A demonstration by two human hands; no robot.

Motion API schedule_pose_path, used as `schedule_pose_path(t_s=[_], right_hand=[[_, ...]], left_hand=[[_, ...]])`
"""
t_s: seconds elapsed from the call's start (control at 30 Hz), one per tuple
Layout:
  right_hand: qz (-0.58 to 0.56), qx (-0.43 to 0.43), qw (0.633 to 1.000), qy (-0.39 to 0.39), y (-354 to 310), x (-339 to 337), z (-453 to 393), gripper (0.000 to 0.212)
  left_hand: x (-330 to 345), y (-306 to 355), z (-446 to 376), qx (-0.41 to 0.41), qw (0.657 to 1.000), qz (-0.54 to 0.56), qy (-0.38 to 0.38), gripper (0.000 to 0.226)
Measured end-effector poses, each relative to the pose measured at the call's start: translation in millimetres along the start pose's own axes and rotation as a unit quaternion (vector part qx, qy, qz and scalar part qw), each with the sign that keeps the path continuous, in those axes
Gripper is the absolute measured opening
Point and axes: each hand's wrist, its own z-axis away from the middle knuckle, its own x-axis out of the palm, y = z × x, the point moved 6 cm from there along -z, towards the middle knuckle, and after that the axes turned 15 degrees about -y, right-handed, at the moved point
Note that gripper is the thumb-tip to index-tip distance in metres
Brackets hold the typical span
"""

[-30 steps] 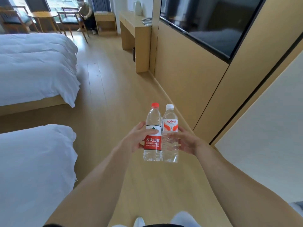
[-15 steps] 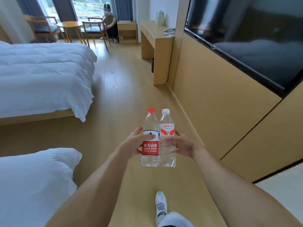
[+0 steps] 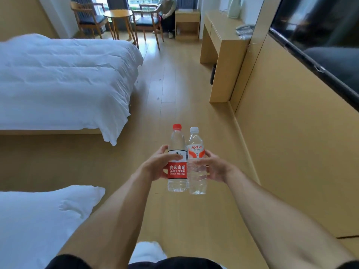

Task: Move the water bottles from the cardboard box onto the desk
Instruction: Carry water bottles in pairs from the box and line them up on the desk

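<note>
**Between bed and wall: carrying two bottles to the bench**

I hold the red-capped bottle [image 3: 177, 162] in my left hand [image 3: 155, 165] and the white-capped bottle [image 3: 196, 164] in my right hand [image 3: 215, 167], each grip wrapped round its bottle. I'd keep both upright and pressed together until I reach the bench [image 3: 223, 35] ahead.

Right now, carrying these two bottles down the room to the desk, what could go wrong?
1. The red-capped bottle and the white-capped bottle are pressed side by side, the left hand and the right hand each gripping only an outer side; one could probably slip down.
2. The desk already carries a kettle and a phone, so setting the bottles down might knock them.
3. The bed has a duvet corner hanging into the aisle, a possible snag.
</note>
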Motion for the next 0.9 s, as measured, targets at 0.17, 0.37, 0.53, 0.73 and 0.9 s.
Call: schedule_pose_path(t_s=[0.17, 0.37, 0.53, 0.73, 0.9], right_hand=[[-0.003, 0.010, 1.000, 0.017, -38.0, -37.8, -64.0, 0.078], [-0.009, 0.007, 0.998, 0.059, -111.3, -86.7, -154.7, 0.061], [-0.031, -0.004, 0.996, 0.087, -182.0, -115.5, -221.0, 0.062], [-0.034, -0.026, 0.995, 0.093, -252.7, -143.5, -286.8, 0.066], [-0.035, -0.030, 0.995, 0.085, -303.2, -174.1, -345.9, 0.066]], left_hand=[[-41.6, 36.8, -68.1, -0.008, 1.000, -0.001, -0.011, 0.058], [-105.6, 111.8, -163.4, -0.009, 0.999, -0.017, -0.040, 0.060], [-154.2, 188.7, -228.3, -0.012, 0.997, -0.043, -0.060, 0.065], [-201.4, 253.6, -291.9, -0.013, 0.997, -0.057, -0.057, 0.063], [-240.0, 302.4, -349.5, -0.014, 0.997, -0.068, -0.039, 0.064]])
